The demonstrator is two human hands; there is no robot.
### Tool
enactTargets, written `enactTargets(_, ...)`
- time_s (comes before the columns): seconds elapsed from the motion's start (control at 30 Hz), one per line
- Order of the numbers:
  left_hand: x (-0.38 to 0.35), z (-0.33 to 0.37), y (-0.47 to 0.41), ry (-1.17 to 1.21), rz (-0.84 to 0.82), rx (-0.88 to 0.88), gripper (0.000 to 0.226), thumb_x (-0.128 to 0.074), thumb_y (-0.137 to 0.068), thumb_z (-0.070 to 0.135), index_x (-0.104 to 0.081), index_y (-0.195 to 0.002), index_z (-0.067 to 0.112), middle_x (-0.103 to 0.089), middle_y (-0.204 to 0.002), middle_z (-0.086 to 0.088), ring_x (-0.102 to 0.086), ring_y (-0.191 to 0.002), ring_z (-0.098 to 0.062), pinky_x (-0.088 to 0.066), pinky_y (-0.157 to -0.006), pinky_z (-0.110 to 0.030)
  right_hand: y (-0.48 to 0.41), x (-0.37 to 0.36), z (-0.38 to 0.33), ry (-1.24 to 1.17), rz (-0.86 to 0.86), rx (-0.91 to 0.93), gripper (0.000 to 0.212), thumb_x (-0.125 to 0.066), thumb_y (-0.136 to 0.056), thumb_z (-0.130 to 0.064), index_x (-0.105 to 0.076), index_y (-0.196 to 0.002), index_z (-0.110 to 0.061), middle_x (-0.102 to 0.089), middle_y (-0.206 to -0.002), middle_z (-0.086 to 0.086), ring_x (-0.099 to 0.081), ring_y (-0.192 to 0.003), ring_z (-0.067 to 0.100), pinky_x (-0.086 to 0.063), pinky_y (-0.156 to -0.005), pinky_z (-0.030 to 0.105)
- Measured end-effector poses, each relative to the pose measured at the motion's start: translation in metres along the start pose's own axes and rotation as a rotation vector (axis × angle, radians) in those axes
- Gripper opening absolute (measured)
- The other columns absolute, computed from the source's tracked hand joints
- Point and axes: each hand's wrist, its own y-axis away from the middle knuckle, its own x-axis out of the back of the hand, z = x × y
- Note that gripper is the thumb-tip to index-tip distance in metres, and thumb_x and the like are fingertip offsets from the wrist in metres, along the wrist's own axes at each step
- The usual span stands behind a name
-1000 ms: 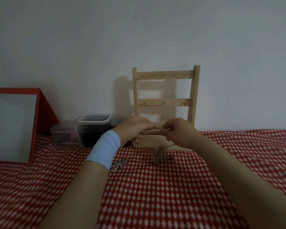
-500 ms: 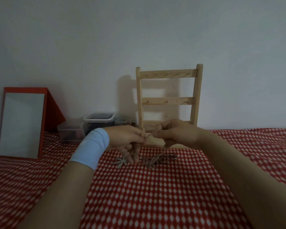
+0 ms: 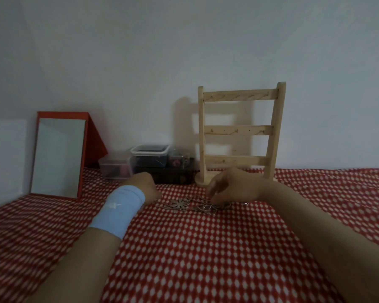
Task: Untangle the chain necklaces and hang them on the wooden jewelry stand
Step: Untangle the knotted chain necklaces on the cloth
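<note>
Lying in a tangled heap on the red checked cloth (image 3: 206,248), the chain necklaces (image 3: 197,205) sit near the wooden jewelry stand (image 3: 239,130) — right hand (image 3: 232,186) fingers curl onto them, pinch unclear; left hand (image 3: 143,185) just left, grip hidden.

Open checked cloth (image 3: 206,259) from 4 to 8 o'clock, between and under both forearms: free passage. Chain necklaces (image 3: 195,205) lie in a heap at centre. At 12 to 1 o'clock, the wooden jewelry stand (image 3: 239,130) stands upright against the wall, rungs bare, approach from the front open. At 11 o'clock, plastic boxes (image 3: 149,160) block the back edge. At 9 to 10 o'clock, a red-framed mirror (image 3: 59,154) leans, closing the left side.
</note>
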Motion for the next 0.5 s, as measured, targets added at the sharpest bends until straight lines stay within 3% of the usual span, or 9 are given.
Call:
enactTargets(0.07, 0.000, 0.016, 0.005, -0.033, 0.097, -0.202, 0.020, -0.063, -0.087, 0.024, -0.072, -0.102, 0.014, -0.069, -0.106, -0.002, -0.065, -0.096, -0.019, -0.050, -0.087, -0.026, -0.003, -0.003, -0.005, 0.198, -0.073, -0.022, 0.022, -0.075, -0.089, -0.037, -0.073, -0.111, -0.037, -0.067, -0.102, -0.027, -0.060, -0.091, -0.010, -0.041, -0.078, 0.009)
enactTargets(0.17, -0.011, 0.040, 0.016, 0.117, -0.033, -0.458, 0.024, -0.071, -0.086, 0.026, -0.071, -0.109, 0.022, -0.067, -0.108, 0.008, -0.062, -0.097, -0.008, -0.048, -0.093, -0.024, -0.014, -0.007, -0.008, 0.319, -0.068, -0.052, 0.023, -0.077, -0.086, -0.039, -0.076, -0.109, -0.035, -0.070, -0.104, -0.023, -0.059, -0.089, -0.009, -0.043, -0.074, 0.010)
enactTargets(0.27, -0.031, 0.047, 0.012, -0.006, -0.165, -0.528, 0.031, -0.072, -0.085, 0.034, -0.071, -0.113, 0.023, -0.067, -0.113, 0.008, -0.060, -0.095, -0.007, -0.047, -0.089, -0.021, -0.024, -0.004, -0.009, 0.367, -0.076, -0.070, 0.012, -0.077, -0.084, -0.042, -0.080, -0.093, -0.034, -0.075, -0.093, -0.017, -0.066, -0.087, 0.000, -0.057, -0.085, 0.027)
enactTargets(0.33, -0.040, 0.045, 0.007, -0.014, -0.142, -0.537, 0.030, -0.071, -0.085, 0.038, -0.072, -0.110, 0.022, -0.067, -0.111, 0.006, -0.059, -0.094, -0.008, -0.047, -0.088, -0.022, -0.027, 0.001, -0.015, 0.365, -0.104, -0.069, 0.012, -0.072, -0.090, -0.042, -0.077, -0.091, -0.032, -0.072, -0.090, -0.016, -0.065, -0.088, 0.002, -0.054, -0.082, 0.025)
enactTargets(0.4, -0.042, 0.043, 0.004, 0.040, -0.117, -0.531, 0.022, -0.068, -0.088, 0.039, -0.073, -0.097, 0.020, -0.066, -0.095, 0.007, -0.061, -0.089, -0.010, -0.050, -0.085, -0.026, -0.030, 0.007, -0.021, 0.309, -0.104, -0.073, 0.012, -0.061, -0.098, -0.039, -0.069, -0.092, -0.031, -0.066, -0.092, -0.014, -0.064, -0.093, 0.008, -0.049, -0.081, 0.025)
enactTargets(0.5, -0.039, 0.043, 0.002, 0.195, -0.101, -0.500, 0.024, -0.057, -0.095, 0.036, -0.066, -0.083, 0.016, -0.066, -0.086, 0.000, -0.063, -0.082, -0.016, -0.051, -0.077, -0.030, -0.032, 0.011, -0.019, -0.125, -0.056, -0.106, 0.022, -0.050, -0.104, -0.028, -0.068, -0.101, -0.014, -0.069, -0.100, 0.000, -0.066, -0.099, 0.020, -0.054, -0.093, 0.038)
